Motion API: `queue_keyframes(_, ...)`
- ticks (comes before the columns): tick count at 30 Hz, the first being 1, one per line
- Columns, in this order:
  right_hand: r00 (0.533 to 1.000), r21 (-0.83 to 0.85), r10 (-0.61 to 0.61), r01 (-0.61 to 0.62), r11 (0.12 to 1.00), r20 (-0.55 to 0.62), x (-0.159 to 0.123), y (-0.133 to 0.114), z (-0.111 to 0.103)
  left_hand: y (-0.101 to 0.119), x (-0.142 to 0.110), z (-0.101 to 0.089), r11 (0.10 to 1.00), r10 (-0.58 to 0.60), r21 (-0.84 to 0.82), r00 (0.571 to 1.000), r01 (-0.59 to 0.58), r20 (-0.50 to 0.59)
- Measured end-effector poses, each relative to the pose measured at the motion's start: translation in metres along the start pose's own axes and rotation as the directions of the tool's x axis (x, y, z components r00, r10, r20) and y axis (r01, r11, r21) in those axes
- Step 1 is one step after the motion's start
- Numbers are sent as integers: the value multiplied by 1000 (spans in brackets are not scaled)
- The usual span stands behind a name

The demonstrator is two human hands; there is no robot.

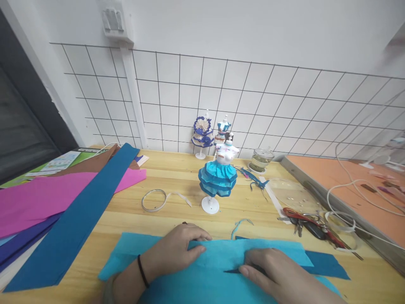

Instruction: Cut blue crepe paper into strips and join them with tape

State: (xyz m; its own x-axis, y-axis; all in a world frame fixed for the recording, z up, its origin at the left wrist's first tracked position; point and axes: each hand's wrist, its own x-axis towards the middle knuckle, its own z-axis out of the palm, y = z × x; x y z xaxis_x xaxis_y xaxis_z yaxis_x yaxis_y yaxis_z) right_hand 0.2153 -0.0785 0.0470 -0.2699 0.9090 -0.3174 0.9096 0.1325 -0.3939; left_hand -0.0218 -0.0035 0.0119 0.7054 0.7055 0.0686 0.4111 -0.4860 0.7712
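Turquoise sheet (221,249) lies across the near edge of the bench (171,169), directly in front of the person, under both hands. The left hand (175,247) rests on it at the far edge, fingers bent and thumb against the surface; whether they pinch it I cannot tell. The right hand (274,266) has its fingers closed around a dark pointed tool (232,271), whose tip points left over the sheet. From beneath the sheet's right end sticks out a dark blue strip (329,266), and a thin blue scrap (236,230) sits just beyond the far edge. Farther back stands a small dress form (218,179) in a ruffled blue skirt, with a ring of tape (154,210) to its left and a glass jar (261,162) behind it to the right. Keys (311,228) lie to the right. On the left, a long blue strip (76,219) lies slantwise over pink paper (47,194).
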Motion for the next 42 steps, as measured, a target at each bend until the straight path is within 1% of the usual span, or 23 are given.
queue_keyframes(5, 1000, 22, -9, 9, 1000, 5, -1, 1, 3, 0, 1, 0, 1000, 4, -4, 1000, -4, 2)
queue_keyframes(19, 1000, 92, -16, 18, 996, -24, -3, 2, 6, -3, 1, 0, 1000, 16, 2, 1000, -16, -1)
queue_keyframes(30, 999, 97, -17, 20, 995, -37, 0, 7, 13, -2, 0, 1, 1000, 17, 6, 1000, -17, -5)
queue_keyframes(42, 999, 45, -8, 10, 999, -54, 2, 7, 18, -1, -1, -1, 1000, 14, -2, 1000, -14, -1)
